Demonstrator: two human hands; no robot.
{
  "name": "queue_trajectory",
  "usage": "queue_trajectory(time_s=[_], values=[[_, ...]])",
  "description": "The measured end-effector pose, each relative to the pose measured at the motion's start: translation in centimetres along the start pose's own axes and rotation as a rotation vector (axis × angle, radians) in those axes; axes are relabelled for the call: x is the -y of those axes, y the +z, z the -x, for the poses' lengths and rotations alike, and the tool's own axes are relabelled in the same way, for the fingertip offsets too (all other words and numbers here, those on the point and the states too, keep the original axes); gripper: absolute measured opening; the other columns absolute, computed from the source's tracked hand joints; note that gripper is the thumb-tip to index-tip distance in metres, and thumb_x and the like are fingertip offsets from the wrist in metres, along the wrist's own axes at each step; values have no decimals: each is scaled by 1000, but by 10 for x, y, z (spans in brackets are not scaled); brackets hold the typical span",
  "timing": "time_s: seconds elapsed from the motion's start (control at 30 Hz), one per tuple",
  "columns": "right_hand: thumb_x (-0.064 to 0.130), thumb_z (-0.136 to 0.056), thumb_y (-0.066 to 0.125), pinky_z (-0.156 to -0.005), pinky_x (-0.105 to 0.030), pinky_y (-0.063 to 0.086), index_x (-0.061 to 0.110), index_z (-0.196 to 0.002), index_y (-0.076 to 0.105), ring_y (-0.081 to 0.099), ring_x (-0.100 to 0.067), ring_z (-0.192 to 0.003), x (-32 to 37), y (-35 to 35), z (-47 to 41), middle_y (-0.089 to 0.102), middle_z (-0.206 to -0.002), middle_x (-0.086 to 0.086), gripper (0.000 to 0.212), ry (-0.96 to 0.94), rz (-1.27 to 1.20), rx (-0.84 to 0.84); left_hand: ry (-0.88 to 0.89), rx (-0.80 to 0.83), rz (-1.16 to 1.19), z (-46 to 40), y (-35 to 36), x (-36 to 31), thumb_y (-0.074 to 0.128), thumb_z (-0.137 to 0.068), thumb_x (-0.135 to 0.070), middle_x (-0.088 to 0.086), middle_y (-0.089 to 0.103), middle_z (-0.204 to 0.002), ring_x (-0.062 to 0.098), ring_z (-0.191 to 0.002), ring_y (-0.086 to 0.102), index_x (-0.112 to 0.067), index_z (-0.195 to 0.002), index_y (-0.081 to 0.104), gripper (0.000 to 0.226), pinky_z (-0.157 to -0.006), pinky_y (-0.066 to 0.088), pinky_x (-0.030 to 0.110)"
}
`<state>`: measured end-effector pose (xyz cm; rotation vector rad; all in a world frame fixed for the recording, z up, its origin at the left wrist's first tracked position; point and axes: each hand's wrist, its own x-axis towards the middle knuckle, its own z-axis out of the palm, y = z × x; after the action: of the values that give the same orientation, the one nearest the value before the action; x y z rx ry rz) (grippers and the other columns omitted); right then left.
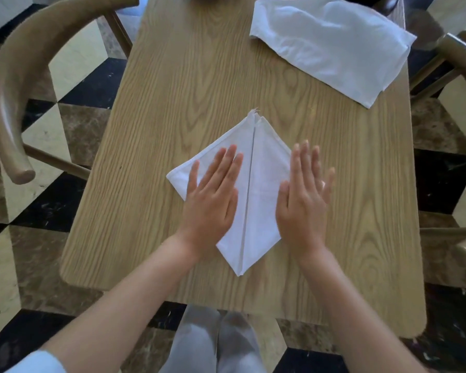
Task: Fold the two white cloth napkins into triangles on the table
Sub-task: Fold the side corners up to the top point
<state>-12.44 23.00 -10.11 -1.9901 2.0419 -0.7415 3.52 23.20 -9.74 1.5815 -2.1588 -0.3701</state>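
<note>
A white cloth napkin folded into a kite-like diamond [253, 184] is seen lying flat near the middle of the light wood-grain table with rounded corners [172, 76], one point turned toward the near edge and the opposite point, slightly frayed, turned away. A straight seam where two folded flaps meet is seen running down its centre. The left hand [213, 195] is laid palm down on the left flap, its fingers stretched out flat and slightly spread, with nothing gripped. The right hand [303, 195] is held palm down over the right flap and its outer corner, fingers likewise extended and nothing grasped; its outline is blurred, so whether it is pressed fully onto the cloth cannot be told. A second white cloth napkin, loosely folded and rumpled [331, 47], is seen at the far right corner of the table, well apart from the first. Curved wooden chair backs [16, 76] are seen at both sides, above a black, cream and brown patterned floor [38, 251].
</note>
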Motion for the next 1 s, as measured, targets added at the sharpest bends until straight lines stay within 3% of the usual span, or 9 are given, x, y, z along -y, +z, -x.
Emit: queue_trajectory(time_s=[0.13, 0.2, 0.3, 0.37, 0.47, 0.57, 0.67, 0.77, 1.0], values=[[21, -98, 32, -116, -47, -1, 7, -147, 18, 2, -16, -143, 10, 17, 43, 14, -156, -4, 53, 56, 167, 240, 60, 243, -204, -51, 28, -4, 27, -98, -29, -4, 7, -158, 10, -144, 3, -23, -149, 11, 54, -114, -6, 49], [24, -98, 32, -116, -47, -2, 8, -148, 16, 4, -15, -144, 14, 26, 45, 15, -156, -3, 54, 57, 215, 280, 36, 310, -273, -58, 40, 2, 26, -99, -35, -6, 3, -158, 9, -145, -1, -27, -149, 9, 54, -114, -6, 49], [37, -96, 16, -116, -42, -4, 10, -148, 14, 5, -13, -144, 7, 24, 44, 13, -156, -3, 59, 67, 280, 306, 32, 283, -290, -57, 47, 7, 27, -98, -36, -6, 7, -158, 10, -145, 4, -28, -149, 13, 54, -115, -3, 49], [46, -95, 13, -116, -39, -8, 14, -148, 3, -5, -8, -142, -12, 16, 41, 1, -157, 1, 63, 122, 283, 296, 45, 273, -288, -56, 47, 7, 26, -98, -35, -7, 8, -158, 11, -145, 5, -28, -149, 14, 53, -114, -3, 48], [46, -96, 17, -113, -40, -16, 19, -144, -12, -19, -2, -138, -41, -2, 35, -15, -155, 8, 62, 243, 289, 309, 50, 272, -304, -56, 46, 7, 17, -95, -38, -7, 8, -158, 11, -145, 5, -28, -149, 14, 55, -115, -2, 48], [45, -95, 13, -110, -41, -22, 17, -146, -9, -21, -1, -136, -40, -8, 28, -15, -155, 7, 63, 299, 321, 287, 43, 275, -307, -55, 46, 6, 9, -92, -41, -8, 6, -158, 10, -145, 3, -28, -149, 13, 58, -115, -3, 47], [44, -95, 12, -105, -40, -28, 15, -147, -8, -17, -4, -140, -17, 5, 12, -17, -153, 8, 63, 221, 283, 275, 33, 283, -289, -57, 46, 5, 7, -90, -43, -8, 5, -158, 9, -145, 3, -29, -149, 13, 61, -115, -4, 47], [43, -97, 14, -108, -41, -23, 16, -147, -10, -20, -3, -138, -14, 19, 8, -14, -156, 6, 62, 148, 274, 331, 36, 284, -301, -56, 46, 4, 7, -89, -43, -9, 6, -157, 9, -145, 4, -29, -149, 13, 62, -115, -3, 46], [47, -96, 20, -111, -46, -16, 16, -148, -5, -15, -6, -141, -34, 7, 18, -8, -158, 4, 65, 226, 267, 283, 40, 330, -303, -57, 46, 5, 17, -94, -43, -8, -1, -158, 10, -145, -2, -28, -149, 4, 59, -115, -6, 46]])
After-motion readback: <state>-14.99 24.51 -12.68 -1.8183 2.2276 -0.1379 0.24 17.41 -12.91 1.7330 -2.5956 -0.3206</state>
